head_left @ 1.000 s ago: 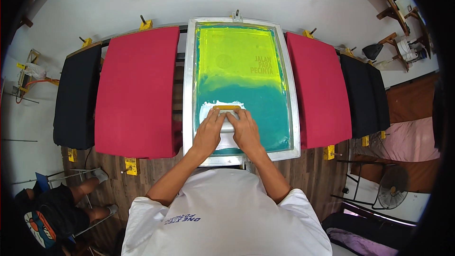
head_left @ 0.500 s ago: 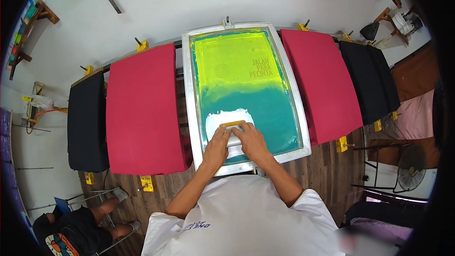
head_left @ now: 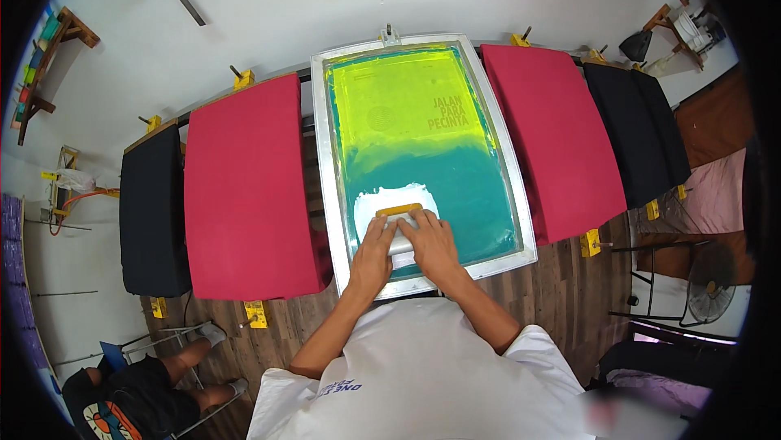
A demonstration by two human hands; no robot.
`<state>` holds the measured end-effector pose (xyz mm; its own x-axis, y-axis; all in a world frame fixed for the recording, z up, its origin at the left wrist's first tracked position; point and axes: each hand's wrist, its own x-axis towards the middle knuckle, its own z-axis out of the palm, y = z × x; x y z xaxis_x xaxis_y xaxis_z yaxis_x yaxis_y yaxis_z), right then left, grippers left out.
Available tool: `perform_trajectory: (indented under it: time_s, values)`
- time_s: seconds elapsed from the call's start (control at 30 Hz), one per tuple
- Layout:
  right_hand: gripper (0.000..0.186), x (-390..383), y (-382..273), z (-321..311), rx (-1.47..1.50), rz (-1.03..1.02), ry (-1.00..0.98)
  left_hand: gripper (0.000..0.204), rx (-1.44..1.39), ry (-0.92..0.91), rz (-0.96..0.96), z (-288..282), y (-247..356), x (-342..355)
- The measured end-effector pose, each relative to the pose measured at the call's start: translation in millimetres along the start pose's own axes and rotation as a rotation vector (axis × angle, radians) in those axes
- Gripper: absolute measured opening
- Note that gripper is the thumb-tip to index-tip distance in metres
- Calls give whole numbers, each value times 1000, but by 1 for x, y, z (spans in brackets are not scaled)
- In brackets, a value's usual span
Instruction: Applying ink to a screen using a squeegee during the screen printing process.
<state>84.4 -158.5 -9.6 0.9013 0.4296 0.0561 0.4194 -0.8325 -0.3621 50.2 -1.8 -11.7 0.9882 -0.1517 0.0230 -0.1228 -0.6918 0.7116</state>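
Observation:
A silk-screen frame (head_left: 503, 159) with a pale metal rim lies in front of me. Its mesh (head_left: 431, 171) is yellow-green at the far part and teal nearer me, with dark lettering and a round motif. My left hand (head_left: 373, 257) and my right hand (head_left: 432, 249) grip a squeegee (head_left: 399, 210) side by side at the near end of the mesh. Its yellow strip faces away from me, and the fingers curl over its pale body. White ink (head_left: 373, 201) spreads around the squeegee's far and left sides. Both thumbs nearly meet in the middle.
Red fabric-covered boards (head_left: 244, 188) flank the frame, with black ones (head_left: 151, 216) farther out. Yellow clamps (head_left: 255, 313) stick out at their ends. A person (head_left: 138, 395) sits at the lower left. On the right stands a fan (head_left: 710, 287); wall shelves (head_left: 49, 74) hang at the left.
The squeegee's yellow strip shows broader, as though the tool has tilted slightly. Both hands keep the same grip at the near end, and the view has shifted a little.

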Motion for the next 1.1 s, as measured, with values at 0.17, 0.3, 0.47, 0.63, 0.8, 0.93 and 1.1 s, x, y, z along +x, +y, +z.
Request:
perform_trajectory:
  time_s: [0.17, 0.3, 0.47, 0.63, 0.8, 0.93, 1.1]
  values:
    - [41, -3, 2, -8, 64, 40, -168, 66, -88, -117, -83, -1, 2, -2]
    - [34, -8, 2, 4, 39, -2, -7, 67, -17, -37, -7, 7, -6, -6]
    - [38, -11, 0, -6, -12, -17, -109, 69, -73, -71, -20, 4, -2, -12]
    - [39, -16, 1, 2, -5, 12, -72, 70, -60, -80, -17, 9, -7, -15]
    - [38, -17, -2, -11, -28, -22, -109, 68, -80, -62, -13, 7, -1, -18]
    - [38, -23, 2, 4, -17, 8, -79, 69, -79, -98, -25, 7, -3, -19]
    - [39, -27, -5, -5, 1, -12, -49, 68, -27, -92, 4, -2, 7, -22]
